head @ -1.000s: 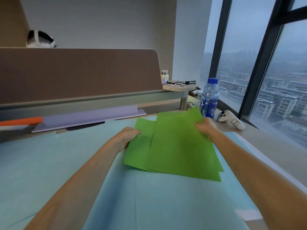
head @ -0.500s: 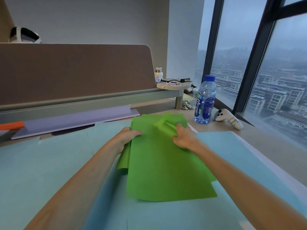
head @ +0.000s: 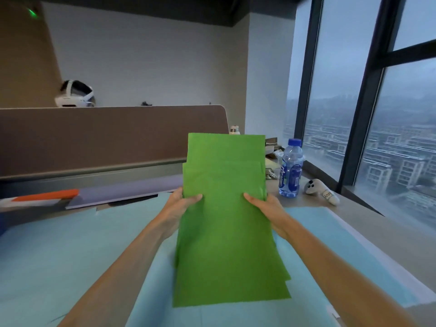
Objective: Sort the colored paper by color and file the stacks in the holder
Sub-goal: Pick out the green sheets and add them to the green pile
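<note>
A stack of green paper sheets (head: 226,208) stands nearly upright above the desk in the head view, its sheets slightly staggered at top and bottom. My left hand (head: 181,204) grips its left edge, thumb on the front. At the right edge my right hand (head: 264,206) holds it the same way. A purple paper stack (head: 122,192) and an orange stack (head: 47,195) lie at the back left of the desk. No file holder is in view.
Light blue sheets (head: 70,256) cover the desk. A water bottle (head: 291,168) and a white controller (head: 320,191) stand at the right near the window. A brown partition (head: 94,138) runs along the back, with a white headset (head: 75,94) behind it.
The green sheets lay spread flat on the desk; both hands gathered them and lifted the stack upright. The camera has tilted up.
</note>
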